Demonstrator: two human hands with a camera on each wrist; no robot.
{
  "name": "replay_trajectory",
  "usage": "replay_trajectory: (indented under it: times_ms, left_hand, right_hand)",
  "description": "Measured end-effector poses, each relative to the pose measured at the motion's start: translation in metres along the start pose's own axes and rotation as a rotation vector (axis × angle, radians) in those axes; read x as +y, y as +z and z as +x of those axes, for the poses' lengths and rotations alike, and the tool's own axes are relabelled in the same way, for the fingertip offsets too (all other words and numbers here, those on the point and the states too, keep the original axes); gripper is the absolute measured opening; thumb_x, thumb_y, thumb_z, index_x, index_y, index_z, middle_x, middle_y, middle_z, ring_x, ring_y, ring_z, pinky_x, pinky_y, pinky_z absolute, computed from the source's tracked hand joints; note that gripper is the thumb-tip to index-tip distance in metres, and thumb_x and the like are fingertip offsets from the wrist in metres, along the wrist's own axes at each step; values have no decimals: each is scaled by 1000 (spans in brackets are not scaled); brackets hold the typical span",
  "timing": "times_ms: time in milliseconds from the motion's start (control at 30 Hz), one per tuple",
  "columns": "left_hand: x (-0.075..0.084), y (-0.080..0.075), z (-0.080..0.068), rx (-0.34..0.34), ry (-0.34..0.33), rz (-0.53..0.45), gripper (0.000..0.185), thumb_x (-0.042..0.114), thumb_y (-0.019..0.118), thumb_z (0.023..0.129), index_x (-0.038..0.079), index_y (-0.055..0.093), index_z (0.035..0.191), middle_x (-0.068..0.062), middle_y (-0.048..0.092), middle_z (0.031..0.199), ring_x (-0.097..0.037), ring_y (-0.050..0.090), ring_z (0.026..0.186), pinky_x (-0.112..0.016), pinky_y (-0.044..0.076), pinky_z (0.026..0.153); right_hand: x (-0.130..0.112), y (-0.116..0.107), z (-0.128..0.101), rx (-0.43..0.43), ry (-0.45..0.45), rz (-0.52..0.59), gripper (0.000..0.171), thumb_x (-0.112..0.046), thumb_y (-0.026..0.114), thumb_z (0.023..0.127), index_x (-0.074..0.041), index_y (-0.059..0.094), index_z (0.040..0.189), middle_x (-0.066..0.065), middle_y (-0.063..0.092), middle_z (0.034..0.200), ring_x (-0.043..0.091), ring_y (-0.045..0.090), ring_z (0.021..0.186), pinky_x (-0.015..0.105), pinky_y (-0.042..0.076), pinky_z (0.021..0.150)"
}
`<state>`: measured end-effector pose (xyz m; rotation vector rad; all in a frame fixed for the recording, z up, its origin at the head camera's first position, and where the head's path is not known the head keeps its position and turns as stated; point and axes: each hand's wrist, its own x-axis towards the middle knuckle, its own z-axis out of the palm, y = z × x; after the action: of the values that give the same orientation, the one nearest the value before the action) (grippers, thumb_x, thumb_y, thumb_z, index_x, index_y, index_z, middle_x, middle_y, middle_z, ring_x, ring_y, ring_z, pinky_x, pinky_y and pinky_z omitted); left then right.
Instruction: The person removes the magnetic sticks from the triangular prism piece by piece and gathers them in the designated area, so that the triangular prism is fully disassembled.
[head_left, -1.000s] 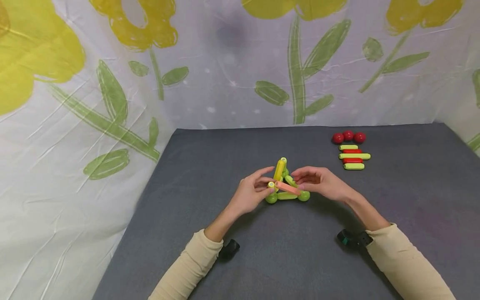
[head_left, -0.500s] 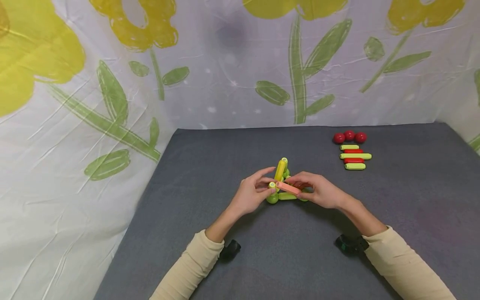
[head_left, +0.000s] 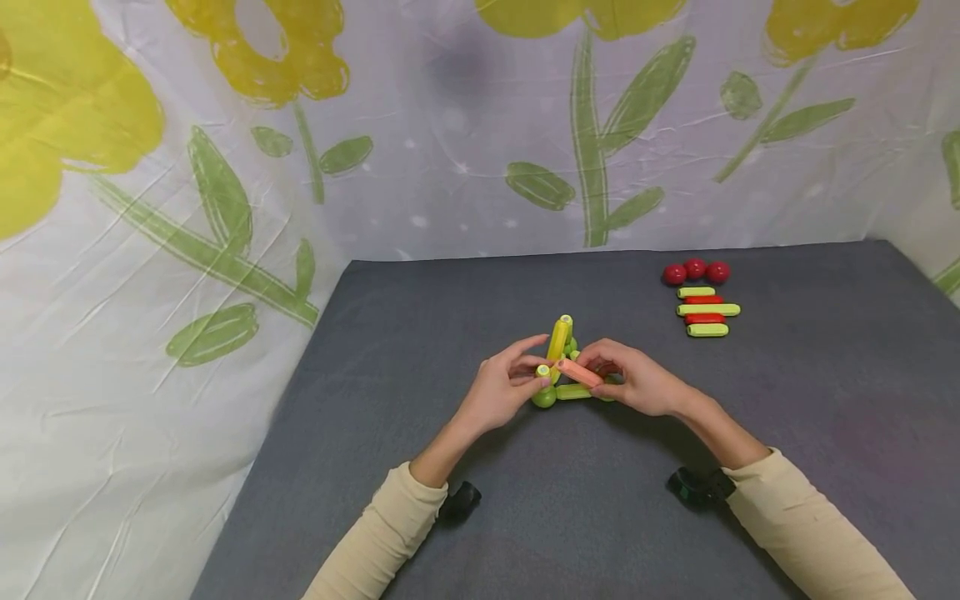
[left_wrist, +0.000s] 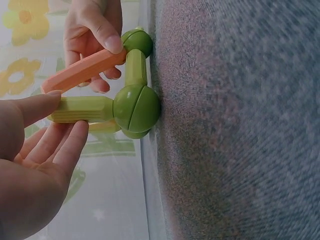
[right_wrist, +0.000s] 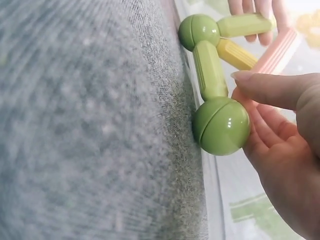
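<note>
One pale orange plastic rod (head_left: 578, 372) is pinched by the right hand (head_left: 637, 382) over the green ball-and-stick frame (head_left: 567, 385) mid-table (head_left: 787, 433); left hand (head_left: 498, 385) fingers clamp its upright green stick (left_wrist: 82, 109). Spare red and green pieces (head_left: 702, 302) lie near the far right corner.

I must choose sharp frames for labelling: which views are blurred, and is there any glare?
Head view: sharp, evenly lit, soft shadows under the hands. Left wrist view: grey mat smeared, green ball sharp. Right wrist view: mat blurred too, small glare spots on the nearer green ball.
</note>
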<state>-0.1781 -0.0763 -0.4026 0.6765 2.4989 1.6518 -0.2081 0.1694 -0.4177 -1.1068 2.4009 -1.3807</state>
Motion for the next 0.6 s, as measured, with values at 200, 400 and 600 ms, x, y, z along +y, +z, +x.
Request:
replay_trajectory:
  times_ms: [200,400,600]
  left_hand:
    - [0,0,1,1,7,-2,55,2,67,89,3,46,140,-11,67,112,-20,64,102,-25,52,84]
    - [-1,1,2,2,5,2,56,2,67,89,2,44,140,-10,67,112,-21,64,102,-25,52,84]
    - [0,0,2,2,0,1,57,2,67,89,2,44,141,-11,67,112,-22,64,103,-25,52,84]
  right_hand:
    - [3,0,0,24,-8,29,45,8,74,78,-4,56,117,6,53,109,21,58,96,35,52,84]
    - [3,0,0,49,-18,45,46,9,74,77,-3,55,117,8,54,109,23,59,98,36,52,85]
    - [7,1,0,55,-38,73,45,10,72,78,-3,54,117,10,51,111,28,59,104,37,52,85]
